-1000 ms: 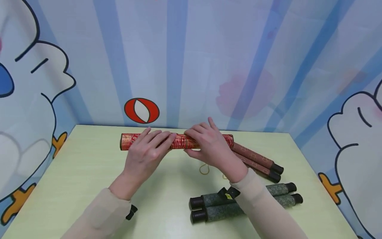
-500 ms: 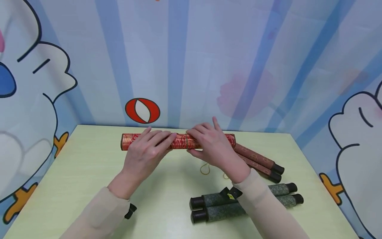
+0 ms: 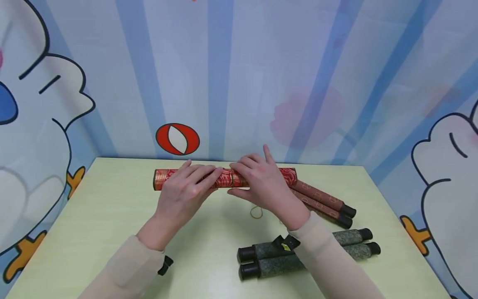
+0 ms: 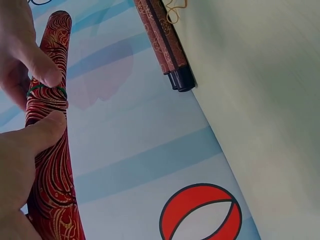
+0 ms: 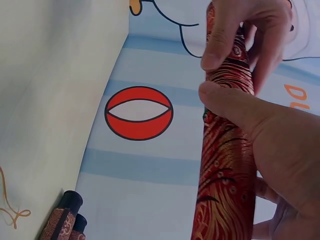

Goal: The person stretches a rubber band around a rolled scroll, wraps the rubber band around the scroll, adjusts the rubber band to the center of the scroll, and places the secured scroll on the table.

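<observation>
My right sleeve (image 3: 333, 259) hides part of both green rolls (image 3: 280, 265); my left hand (image 3: 186, 189) and right hand (image 3: 264, 180) partly cover the red roll (image 3: 232, 179).

far rod pair (image 3: 320, 195) on table (image 3: 112, 203), behind near rod pair (image 3: 280, 265), mostly right of tube (image 3: 226, 179)

Partial orange ltrs (image 5: 296, 95), approx. "DU", sideways on blue-striped bkgd sheet (image 5: 145, 182), R wrist view

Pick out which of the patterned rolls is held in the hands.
The red-and-gold roll: the left hand and right hand both grip it. The brown rolls and grey-green rolls lie on the table, held by neither.
</observation>
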A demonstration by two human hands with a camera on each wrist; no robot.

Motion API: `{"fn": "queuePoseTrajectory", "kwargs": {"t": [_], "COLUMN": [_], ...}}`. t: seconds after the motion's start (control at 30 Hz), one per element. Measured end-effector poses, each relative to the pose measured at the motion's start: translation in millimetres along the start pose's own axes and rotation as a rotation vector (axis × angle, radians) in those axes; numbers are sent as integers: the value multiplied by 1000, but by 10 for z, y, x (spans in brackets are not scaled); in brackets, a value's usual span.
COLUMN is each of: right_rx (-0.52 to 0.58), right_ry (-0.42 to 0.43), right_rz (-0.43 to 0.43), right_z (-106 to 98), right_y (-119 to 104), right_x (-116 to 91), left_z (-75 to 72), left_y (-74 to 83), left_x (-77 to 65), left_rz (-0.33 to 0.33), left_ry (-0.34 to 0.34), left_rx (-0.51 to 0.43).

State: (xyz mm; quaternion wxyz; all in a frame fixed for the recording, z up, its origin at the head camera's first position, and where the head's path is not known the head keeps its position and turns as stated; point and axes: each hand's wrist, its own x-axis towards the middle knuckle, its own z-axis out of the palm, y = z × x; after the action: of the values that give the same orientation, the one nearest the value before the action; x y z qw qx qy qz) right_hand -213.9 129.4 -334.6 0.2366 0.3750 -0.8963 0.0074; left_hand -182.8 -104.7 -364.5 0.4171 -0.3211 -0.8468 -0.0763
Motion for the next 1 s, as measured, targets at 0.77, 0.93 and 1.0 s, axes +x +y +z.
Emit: {"fn": "queuePoseTrajectory", "kwargs": {"t": [0.77,0.93,1.0], "right_rx": [74,105,112], "right_ry": [32,72,97], "right_rz": [8,-26,-33], "right_z": [-15,25,50], "right_y": [-2,-8,-13], "right_x": [-69,-39,-27], "left_z": [-29,-20,-13], "left_y": [39,56,65], "left_x": [0,-4,-5], "left_rz": [5,0,-4], "left_ry": [-30,-26,-24], "left_rx": [1,-15,-23]}}
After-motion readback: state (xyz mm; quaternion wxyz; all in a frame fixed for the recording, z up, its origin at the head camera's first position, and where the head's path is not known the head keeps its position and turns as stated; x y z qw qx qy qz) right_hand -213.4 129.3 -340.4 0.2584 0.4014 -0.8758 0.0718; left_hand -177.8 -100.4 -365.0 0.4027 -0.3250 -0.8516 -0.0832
